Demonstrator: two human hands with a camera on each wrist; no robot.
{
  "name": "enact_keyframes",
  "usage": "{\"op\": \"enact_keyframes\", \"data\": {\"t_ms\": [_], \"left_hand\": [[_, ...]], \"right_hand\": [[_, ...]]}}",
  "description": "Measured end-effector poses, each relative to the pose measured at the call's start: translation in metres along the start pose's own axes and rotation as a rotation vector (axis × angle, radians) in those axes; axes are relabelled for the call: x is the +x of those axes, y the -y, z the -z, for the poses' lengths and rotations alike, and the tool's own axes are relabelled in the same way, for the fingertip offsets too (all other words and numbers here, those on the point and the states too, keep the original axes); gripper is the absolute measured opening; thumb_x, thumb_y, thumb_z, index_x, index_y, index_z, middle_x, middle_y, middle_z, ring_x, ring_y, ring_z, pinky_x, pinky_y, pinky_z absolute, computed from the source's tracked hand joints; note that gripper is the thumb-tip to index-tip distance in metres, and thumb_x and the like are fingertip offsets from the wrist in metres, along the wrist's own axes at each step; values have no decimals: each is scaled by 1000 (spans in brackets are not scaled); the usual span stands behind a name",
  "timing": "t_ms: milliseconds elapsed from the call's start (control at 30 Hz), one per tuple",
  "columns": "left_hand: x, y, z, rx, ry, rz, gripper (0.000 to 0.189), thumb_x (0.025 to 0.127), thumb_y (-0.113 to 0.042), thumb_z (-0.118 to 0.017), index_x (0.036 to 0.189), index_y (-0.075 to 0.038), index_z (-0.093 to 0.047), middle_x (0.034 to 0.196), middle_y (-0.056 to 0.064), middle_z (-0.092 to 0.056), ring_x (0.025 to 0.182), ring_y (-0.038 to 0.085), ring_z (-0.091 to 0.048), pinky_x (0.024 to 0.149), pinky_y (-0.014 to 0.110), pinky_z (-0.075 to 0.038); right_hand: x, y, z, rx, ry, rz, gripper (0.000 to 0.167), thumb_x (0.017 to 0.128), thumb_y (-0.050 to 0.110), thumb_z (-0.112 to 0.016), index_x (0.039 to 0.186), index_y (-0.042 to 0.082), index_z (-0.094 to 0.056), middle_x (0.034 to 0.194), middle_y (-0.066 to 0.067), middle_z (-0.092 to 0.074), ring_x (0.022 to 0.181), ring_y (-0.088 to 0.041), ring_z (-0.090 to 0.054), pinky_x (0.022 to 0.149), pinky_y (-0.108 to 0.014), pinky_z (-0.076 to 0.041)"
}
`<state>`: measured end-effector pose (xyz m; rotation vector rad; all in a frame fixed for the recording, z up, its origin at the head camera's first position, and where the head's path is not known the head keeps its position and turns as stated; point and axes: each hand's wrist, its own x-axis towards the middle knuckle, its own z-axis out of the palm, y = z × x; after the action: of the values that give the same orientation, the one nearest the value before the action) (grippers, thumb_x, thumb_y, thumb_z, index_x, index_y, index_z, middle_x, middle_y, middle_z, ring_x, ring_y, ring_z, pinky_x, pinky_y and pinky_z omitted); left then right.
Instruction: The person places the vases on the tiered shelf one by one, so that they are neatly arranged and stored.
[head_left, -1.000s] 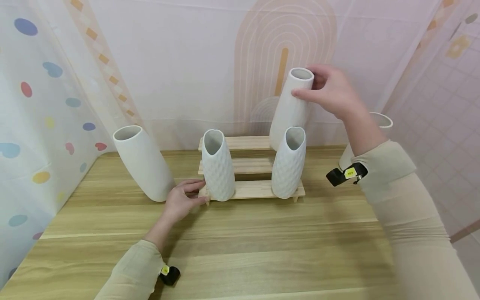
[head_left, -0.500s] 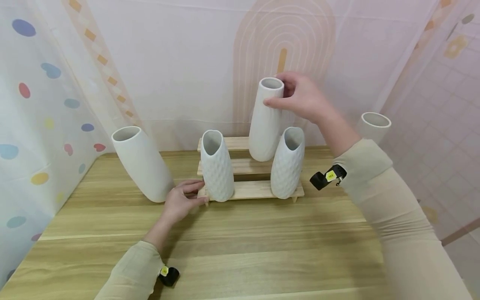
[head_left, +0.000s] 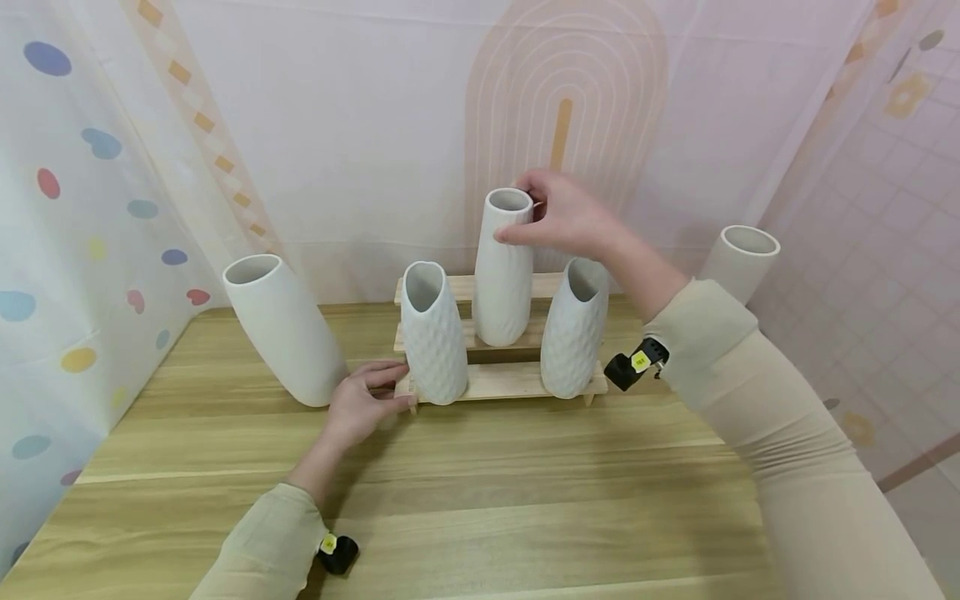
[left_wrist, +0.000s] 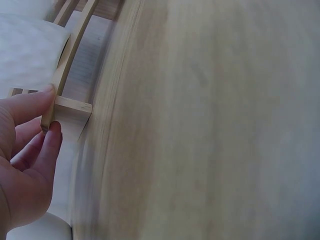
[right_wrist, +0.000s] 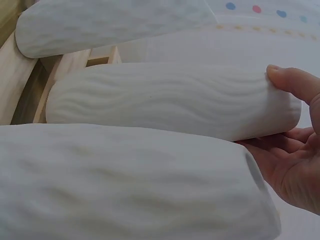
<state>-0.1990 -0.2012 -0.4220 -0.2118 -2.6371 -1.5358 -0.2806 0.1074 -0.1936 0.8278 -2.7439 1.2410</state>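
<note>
Gripping the wavy vase (head_left: 504,279) just below its rim: one right hand (head_left: 566,218), thumb across the near side, fingers round the back, forearm slanting in over the table's right edge. Wavy vase: upright, at the middle shelf of the rack (head_left: 504,381); whether its base touches the board cannot be told.

Left hand (head_left: 362,406): narrow pinch on the left end of the rack's front shelf, thumb at the near corner; forearm angled up and inward, low over the table (head_left: 487,500).

Left dimpled vase (head_left: 435,346) and right dimpled vase (head_left: 573,333): on the front shelf, toward either end.

Plain vase (head_left: 285,333): on the table, between its left edge and the rack, just beside the left hand.

Fifth vase (head_left: 738,265): right of the rack, toward the table's far edge, base hidden by the right sleeve (head_left: 795,425).
</note>
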Motion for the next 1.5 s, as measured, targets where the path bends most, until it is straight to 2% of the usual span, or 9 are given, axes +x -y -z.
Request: {"op": "enact_keyframes", "data": {"t_ms": [200, 633, 1067, 1200, 1333, 1500], "left_hand": [[0, 0, 0, -1, -1, 0, 50, 80, -6, -83, 125, 5, -65, 131, 16, -57, 107, 31, -63, 90, 31, -55], [1, 1, 1, 7, -2, -5, 50, 80, -7, -83, 126, 5, -65, 131, 16, -58, 107, 31, -63, 89, 31, -56], [1, 2, 4, 11, -2, 11, 51, 80, -7, -83, 126, 5, -65, 132, 16, -57, 108, 31, -63, 89, 29, -55], [2, 3, 4, 11, -1, 5, 51, 80, -7, -83, 126, 5, -65, 132, 16, -57, 107, 31, -63, 88, 27, -55], [1, 4, 4, 12, -5, -5, 50, 80, -6, -83, 125, 6, -65, 131, 16, -58, 106, 30, -63, 87, 25, -55], [1, 3, 5, 16, -5, -9, 49, 80, -6, -83, 125, 6, -66, 131, 16, -58, 106, 30, -63, 87, 26, -56]], "right_hand": [[1, -2, -4, -17, 42, -29, 42, 82, 19, -80, 110, 4, -54, 105, -10, -63, 94, -24, -58, 81, -31, -47], [4, 0, -8, -52, 46, -41, 46, 83, 22, -80, 116, 4, -54, 108, -9, -61, 96, -24, -55, 83, -33, -48], [3, 0, -10, -7, 69, -4, 44, 86, 19, -78, 119, 3, -54, 110, -10, -61, 99, -23, -56, 87, -32, -49], [0, 0, -6, 53, 76, -17, 47, 89, 18, -75, 128, 2, -53, 121, -11, -61, 109, -25, -58, 95, -34, -48], [-7, -2, 2, 83, 55, -40, 58, 90, 20, -74, 139, 2, -48, 134, -13, -58, 121, -27, -56, 103, -36, -46], [-23, -5, 14, 109, 3, 7, 61, 92, 20, -73, 143, 1, -46, 135, -14, -57, 124, -27, -54, 107, -35, -42]]}}
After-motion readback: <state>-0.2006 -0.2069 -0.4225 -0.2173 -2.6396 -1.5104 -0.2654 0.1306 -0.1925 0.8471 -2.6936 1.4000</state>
